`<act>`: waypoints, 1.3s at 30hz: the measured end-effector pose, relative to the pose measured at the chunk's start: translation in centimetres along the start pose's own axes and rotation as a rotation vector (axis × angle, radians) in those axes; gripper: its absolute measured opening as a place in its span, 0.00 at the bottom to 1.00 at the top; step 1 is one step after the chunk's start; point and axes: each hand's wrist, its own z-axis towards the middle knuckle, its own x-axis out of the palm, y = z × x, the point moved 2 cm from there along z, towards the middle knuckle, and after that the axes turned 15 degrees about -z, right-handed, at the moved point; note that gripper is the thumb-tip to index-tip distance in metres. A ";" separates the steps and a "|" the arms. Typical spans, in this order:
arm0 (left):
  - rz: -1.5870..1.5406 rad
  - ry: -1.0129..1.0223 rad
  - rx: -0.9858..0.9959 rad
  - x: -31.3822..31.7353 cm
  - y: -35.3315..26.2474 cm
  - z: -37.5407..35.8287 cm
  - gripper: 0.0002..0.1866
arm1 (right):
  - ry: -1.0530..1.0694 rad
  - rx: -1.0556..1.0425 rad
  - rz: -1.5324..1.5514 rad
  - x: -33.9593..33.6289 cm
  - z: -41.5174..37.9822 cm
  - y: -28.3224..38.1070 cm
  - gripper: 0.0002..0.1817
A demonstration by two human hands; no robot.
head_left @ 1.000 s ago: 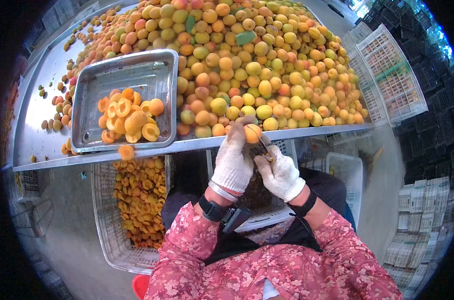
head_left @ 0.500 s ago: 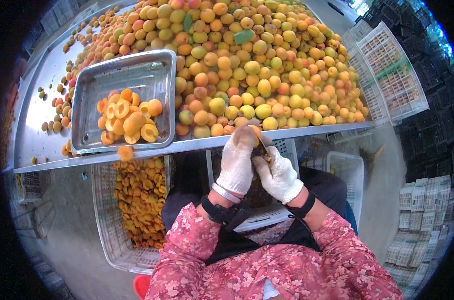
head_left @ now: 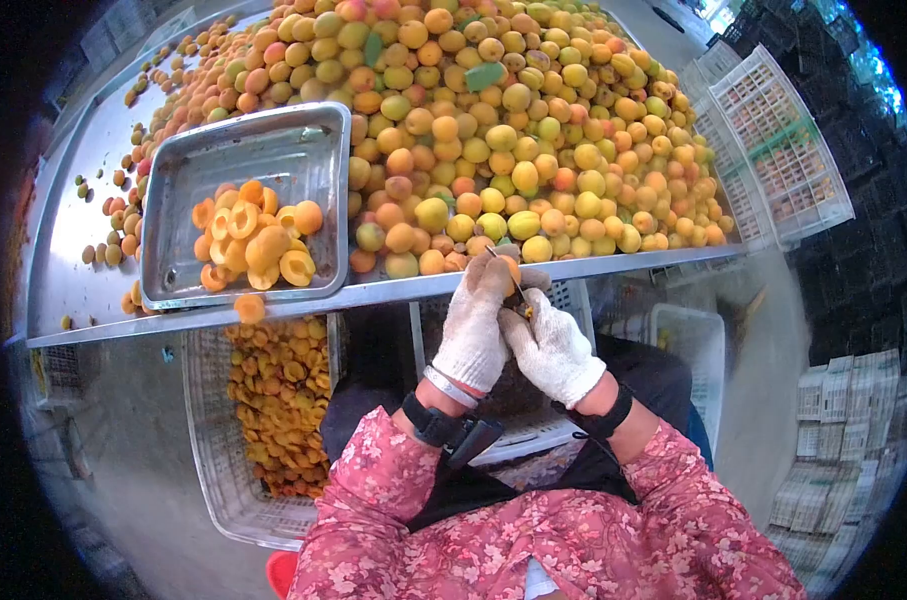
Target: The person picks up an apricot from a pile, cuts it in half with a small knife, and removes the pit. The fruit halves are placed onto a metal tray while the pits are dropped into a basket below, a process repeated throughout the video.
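In white gloves, both my hands meet just past the table's front edge. My left hand [head_left: 475, 325] is closed around an apricot [head_left: 514, 270], mostly hidden by the fingers. My right hand [head_left: 554, 352] grips a small knife [head_left: 518, 297], its dark thin blade lying against the fruit; the handle is covered by the glove. A bit of orange flesh clings near the right thumb. Left of my hands, a metal tray [head_left: 163, 275] holds a heap of pitted apricot halves [head_left: 263, 243]. One apricot piece [head_left: 249, 308] sits at the table edge below the tray.
Whole apricots [head_left: 533, 150] are piled high across the metal table [head_left: 78, 270]. Beneath it, a white crate [head_left: 208, 470] contains many apricot halves [head_left: 283, 410]. Another crate [head_left: 513, 440] stands between my legs, and a white bin [head_left: 708, 370] to the right. Crates are stacked at right.
The knife has shifted up and left against the apricot, its tip now showing above the left fingers. Both hands stay together in nearly the same place.
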 end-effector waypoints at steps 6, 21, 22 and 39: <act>-0.006 -0.040 0.059 0.5 0.5 0.0 0.12 | -0.039 -0.047 0.032 0.9 0.2 -1.2 0.16; 0.073 0.070 -0.066 0.7 -0.1 -0.3 0.15 | 0.169 0.039 0.348 -0.3 -0.8 -2.4 0.11; 0.065 0.092 -0.066 0.8 -0.1 -0.3 0.15 | -0.101 -0.207 0.139 -0.3 -0.9 -2.2 0.13; 0.013 0.095 -0.172 0.5 -0.3 0.0 0.29 | 0.025 0.075 0.410 -2.3 -0.3 -3.2 0.32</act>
